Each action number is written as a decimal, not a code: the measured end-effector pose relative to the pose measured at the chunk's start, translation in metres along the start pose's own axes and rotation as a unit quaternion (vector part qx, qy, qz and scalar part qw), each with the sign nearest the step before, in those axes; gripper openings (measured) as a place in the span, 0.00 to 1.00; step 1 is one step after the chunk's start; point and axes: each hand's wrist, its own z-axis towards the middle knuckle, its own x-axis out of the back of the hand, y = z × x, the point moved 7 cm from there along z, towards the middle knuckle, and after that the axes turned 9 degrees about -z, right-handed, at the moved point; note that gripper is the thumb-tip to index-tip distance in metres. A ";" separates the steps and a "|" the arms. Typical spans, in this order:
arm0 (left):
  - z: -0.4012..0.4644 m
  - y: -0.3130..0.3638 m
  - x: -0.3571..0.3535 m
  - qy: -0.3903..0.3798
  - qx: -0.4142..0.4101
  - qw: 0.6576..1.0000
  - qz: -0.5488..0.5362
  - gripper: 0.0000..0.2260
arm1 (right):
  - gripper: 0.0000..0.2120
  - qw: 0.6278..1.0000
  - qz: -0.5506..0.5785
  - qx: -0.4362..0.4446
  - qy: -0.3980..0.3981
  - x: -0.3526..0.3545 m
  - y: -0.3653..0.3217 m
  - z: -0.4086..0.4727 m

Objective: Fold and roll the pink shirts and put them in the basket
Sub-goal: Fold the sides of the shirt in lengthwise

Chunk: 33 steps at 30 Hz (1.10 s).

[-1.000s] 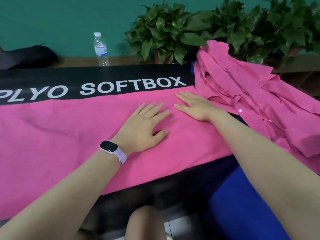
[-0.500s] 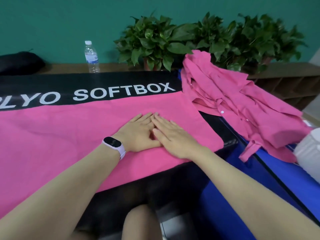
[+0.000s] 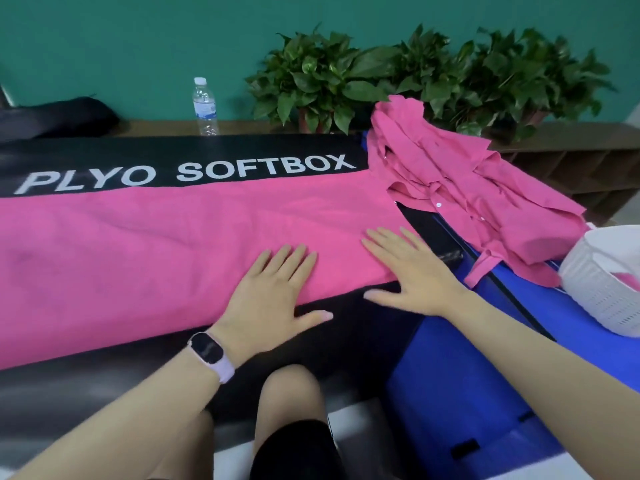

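Note:
A pink shirt lies folded into a long flat band across the black box lid. My left hand, with a watch on the wrist, rests flat on the shirt's near edge, fingers straight, thumb on the black lid. My right hand lies flat on the shirt's right end, fingers spread. A heap of more pink shirts sits to the right. The white basket stands at the right edge, with something pink inside.
A water bottle and potted plants stand along the back ledge. A dark bag lies at the back left. A blue box sits under the basket and heap. My knees show below the lid's front edge.
My two hands, pressed together on the shirt half a second ago, have slid apart and toward the near edge. The view has shifted right, bringing the basket in.

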 end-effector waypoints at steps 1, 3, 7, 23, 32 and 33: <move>-0.003 0.004 -0.004 0.011 -0.008 0.999 0.038 0.41 | 0.46 0.999 -0.028 0.025 0.009 -0.001 -0.011 -0.003; -0.001 0.004 -0.010 0.015 -0.015 0.996 0.091 0.39 | 0.44 0.998 -0.052 0.020 0.031 -0.002 -0.019 -0.004; 0.000 0.004 -0.008 0.032 -0.025 0.993 0.112 0.36 | 0.40 0.996 -0.063 0.024 0.055 0.001 -0.017 -0.003; -0.038 0.006 0.046 0.126 0.002 0.983 0.134 0.10 | 0.25 0.986 -0.032 -0.099 0.133 0.032 0.008 -0.039; -0.012 -0.044 0.091 0.107 0.110 0.987 -0.048 0.10 | 0.07 0.918 0.290 -0.239 0.128 0.052 0.069 -0.006; -0.009 -0.051 0.095 0.106 0.119 0.985 -0.064 0.10 | 0.07 0.904 0.320 -0.249 0.134 0.055 0.076 0.001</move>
